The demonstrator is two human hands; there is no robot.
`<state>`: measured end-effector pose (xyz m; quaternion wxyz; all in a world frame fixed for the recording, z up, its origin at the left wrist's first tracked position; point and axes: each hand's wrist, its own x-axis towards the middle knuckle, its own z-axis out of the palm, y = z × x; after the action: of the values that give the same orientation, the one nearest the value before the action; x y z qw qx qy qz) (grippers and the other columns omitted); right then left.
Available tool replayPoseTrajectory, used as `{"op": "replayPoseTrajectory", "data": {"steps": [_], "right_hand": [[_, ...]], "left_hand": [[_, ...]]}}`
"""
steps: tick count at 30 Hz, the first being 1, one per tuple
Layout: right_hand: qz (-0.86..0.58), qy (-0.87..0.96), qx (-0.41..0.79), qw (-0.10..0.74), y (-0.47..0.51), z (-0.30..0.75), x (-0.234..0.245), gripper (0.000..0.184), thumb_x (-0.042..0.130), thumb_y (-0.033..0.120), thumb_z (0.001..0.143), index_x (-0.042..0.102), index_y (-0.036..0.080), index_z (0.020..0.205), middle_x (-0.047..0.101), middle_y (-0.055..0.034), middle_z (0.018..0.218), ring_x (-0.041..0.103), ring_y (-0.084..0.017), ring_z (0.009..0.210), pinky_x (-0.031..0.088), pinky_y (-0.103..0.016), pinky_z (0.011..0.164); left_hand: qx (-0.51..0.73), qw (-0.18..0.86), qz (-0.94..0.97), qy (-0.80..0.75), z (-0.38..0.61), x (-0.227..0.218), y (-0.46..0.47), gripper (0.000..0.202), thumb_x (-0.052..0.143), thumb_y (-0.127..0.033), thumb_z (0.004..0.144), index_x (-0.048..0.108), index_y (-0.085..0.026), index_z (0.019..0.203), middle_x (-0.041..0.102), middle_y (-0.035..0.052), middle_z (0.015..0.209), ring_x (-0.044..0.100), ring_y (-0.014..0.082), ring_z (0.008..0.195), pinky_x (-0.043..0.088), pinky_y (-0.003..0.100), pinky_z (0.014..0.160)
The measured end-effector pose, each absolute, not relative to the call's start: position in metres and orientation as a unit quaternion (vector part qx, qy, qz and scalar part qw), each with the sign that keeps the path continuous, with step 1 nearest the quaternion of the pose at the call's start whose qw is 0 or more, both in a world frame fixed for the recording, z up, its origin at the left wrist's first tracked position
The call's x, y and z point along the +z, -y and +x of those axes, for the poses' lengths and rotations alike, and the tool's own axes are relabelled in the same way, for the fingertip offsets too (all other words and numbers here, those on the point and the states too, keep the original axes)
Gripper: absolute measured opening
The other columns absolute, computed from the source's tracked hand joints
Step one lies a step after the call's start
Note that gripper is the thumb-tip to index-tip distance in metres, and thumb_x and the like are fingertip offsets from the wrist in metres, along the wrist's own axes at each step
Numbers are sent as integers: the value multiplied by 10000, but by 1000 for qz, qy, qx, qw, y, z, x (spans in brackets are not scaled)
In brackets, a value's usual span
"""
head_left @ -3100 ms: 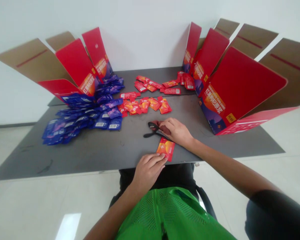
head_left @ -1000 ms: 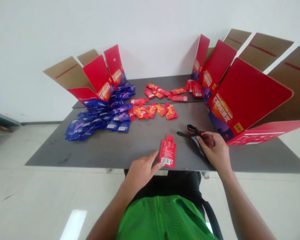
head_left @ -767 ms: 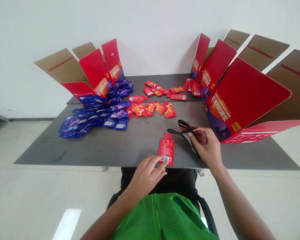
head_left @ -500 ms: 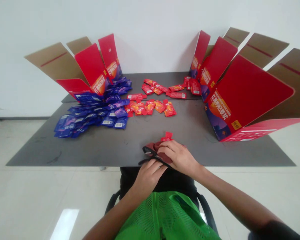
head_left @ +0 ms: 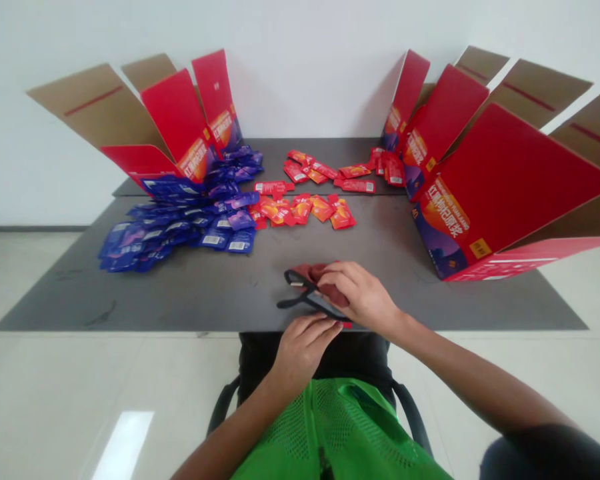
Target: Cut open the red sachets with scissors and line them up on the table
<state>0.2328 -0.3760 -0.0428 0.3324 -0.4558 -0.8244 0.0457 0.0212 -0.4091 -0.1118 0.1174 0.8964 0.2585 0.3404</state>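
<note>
My right hand (head_left: pixel 363 297) grips a pair of scissors with black and dark-red handles (head_left: pixel 303 287) near the front edge of the grey table (head_left: pixel 230 293). The scissors lie over a red sachet (head_left: pixel 347 325), which is almost wholly hidden under my hand. My left hand (head_left: pixel 305 343) rests at the table's front edge with its fingertips on the near end of that sachet, fingers extended together.
A heap of blue sachets (head_left: pixel 180 223) spills from an open red carton (head_left: pixel 165 140) at the left. Red and orange sachets (head_left: pixel 305 208) lie mid-table. Larger open red cartons (head_left: pixel 485 187) stand at the right. I wear a green mesh vest (head_left: pixel 340 433).
My right hand carried the scissors from the right side of the table leftward onto the red sachet. The sachet was turned over earlier. My left hand stayed at its near end.
</note>
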Motion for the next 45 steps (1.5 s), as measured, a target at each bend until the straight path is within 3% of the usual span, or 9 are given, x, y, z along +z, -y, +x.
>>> {"op": "replayPoseTrajectory", "data": {"steps": [6,12,15,20,24,29,34,40,45], "right_hand": [[-479,823,46,300,352,247,-68,162,585,238,1026,615,260,1183,693,-82,1208,658,-232,1080,564,-393,901],[-515,804,-15,296,322,261,-47,133,586,271,1026,642,255,1145,697,-92,1175,654,-258,1045,554,-414,896],[-499,802,13,329,350,245,-39,164,594,267,1026,627,271,1186,687,-79,1253,647,-243,1114,550,-405,943],[-432,850,76,290,385,227,-52,190,606,209,1006,627,253,1189,696,-67,1218,648,-218,1120,554,-363,925],[-463,836,51,291,356,240,-67,172,592,203,1012,630,229,1178,691,-89,1216,649,-229,1085,543,-371,906],[-495,828,-15,261,310,261,-60,154,563,261,1039,657,222,1154,695,-101,1149,641,-242,1018,530,-377,867],[-502,799,-22,330,336,245,-35,149,570,290,1044,642,231,1161,691,-95,1206,638,-234,1083,528,-381,926],[-438,845,72,297,392,218,-50,175,590,222,1019,632,243,1187,688,-67,1209,635,-210,1127,537,-354,942],[-457,838,27,298,361,235,-66,150,567,225,1036,645,231,1164,689,-75,1165,635,-201,1055,522,-334,889]], "left_hand": [[355,135,889,-256,22,-107,408,258,540,-195,1087,706,-200,1284,748,27,1269,682,208,1174,574,382,1019],[360,133,886,-260,22,-109,407,250,542,-208,1089,707,-215,1276,762,20,1235,696,202,1142,596,385,984],[362,133,887,-256,22,-109,407,243,556,-199,1081,714,-206,1266,760,19,1241,687,204,1153,586,381,998],[350,139,889,-262,23,-109,406,217,571,-197,1072,749,-224,1191,785,2,1128,705,213,1023,586,391,921],[365,148,884,-253,22,-110,406,244,600,-165,1054,713,-195,1268,753,18,1260,675,202,1175,559,370,1017],[379,135,879,-255,23,-110,407,239,602,-170,1053,719,-199,1259,759,16,1248,687,196,1163,578,370,1004],[379,132,880,-253,23,-110,407,239,585,-177,1062,718,-191,1260,755,21,1257,684,209,1169,579,381,1007],[338,141,891,-270,22,-108,408,211,572,-173,1063,772,-218,1117,789,9,1094,714,215,971,602,389,883],[357,140,887,-258,22,-108,408,253,578,-179,1067,712,-213,1278,752,26,1259,685,214,1173,575,393,1019]]}}
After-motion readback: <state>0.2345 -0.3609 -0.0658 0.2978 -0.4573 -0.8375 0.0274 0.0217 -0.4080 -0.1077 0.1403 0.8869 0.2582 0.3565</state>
